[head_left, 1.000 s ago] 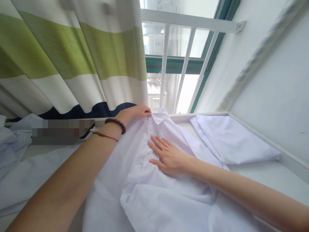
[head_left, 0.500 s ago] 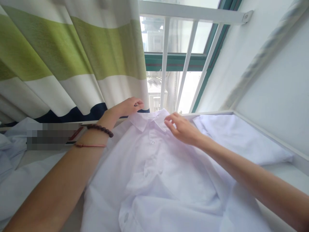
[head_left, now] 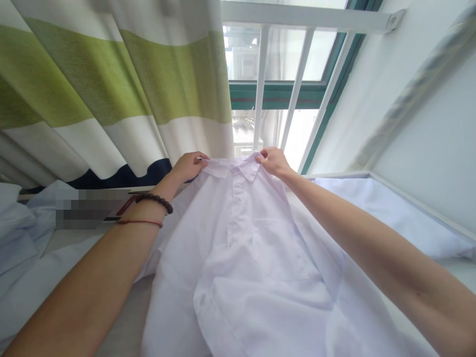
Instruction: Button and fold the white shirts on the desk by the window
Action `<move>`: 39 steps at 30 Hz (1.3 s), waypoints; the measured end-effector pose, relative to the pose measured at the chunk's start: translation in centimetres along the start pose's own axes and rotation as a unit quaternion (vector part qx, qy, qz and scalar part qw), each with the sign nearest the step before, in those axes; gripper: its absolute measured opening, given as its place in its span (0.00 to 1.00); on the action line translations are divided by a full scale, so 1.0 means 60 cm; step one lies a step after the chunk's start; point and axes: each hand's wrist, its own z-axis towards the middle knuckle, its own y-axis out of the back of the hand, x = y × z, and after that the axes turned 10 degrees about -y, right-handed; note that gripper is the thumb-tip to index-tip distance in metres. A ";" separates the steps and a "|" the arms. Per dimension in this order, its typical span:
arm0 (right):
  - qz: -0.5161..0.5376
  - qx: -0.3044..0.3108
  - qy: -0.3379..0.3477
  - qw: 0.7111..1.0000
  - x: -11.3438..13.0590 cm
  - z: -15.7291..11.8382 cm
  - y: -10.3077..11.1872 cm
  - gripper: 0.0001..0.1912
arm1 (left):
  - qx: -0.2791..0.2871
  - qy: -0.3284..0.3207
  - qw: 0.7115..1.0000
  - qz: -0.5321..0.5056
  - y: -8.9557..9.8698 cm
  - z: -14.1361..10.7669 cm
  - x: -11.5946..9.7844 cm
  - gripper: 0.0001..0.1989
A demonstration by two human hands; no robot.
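Note:
A white button-up shirt (head_left: 256, 238) lies front side up before me, its lower part folded and wrinkled. At the left end of its collar, my left hand (head_left: 191, 166) pinches the cloth between thumb and fingers. My right hand (head_left: 273, 161) grips the collar's other end. Between the two hands the collar (head_left: 232, 162) is stretched and lifted, and the upper front hangs smoothly down from it. Dark beads and a thin reddish band circle my left wrist.
A folded white garment (head_left: 386, 213) lies at the right, by the white wall (head_left: 439, 119). More white cloth (head_left: 22, 223) is heaped at the left. Behind the shirt hang a green and white curtain (head_left: 186, 79) and white rail bars (head_left: 297, 84) before a window.
Both hands have closed on the collar ends and raised the collar. The shirt's upper front has been pulled up and straightened. The view has shifted slightly.

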 end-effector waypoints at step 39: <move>0.010 0.137 0.212 0.968 -0.018 -0.331 -0.035 0.20 | 0.094 -0.037 0.986 -0.136 -0.111 -0.089 -0.093 0.14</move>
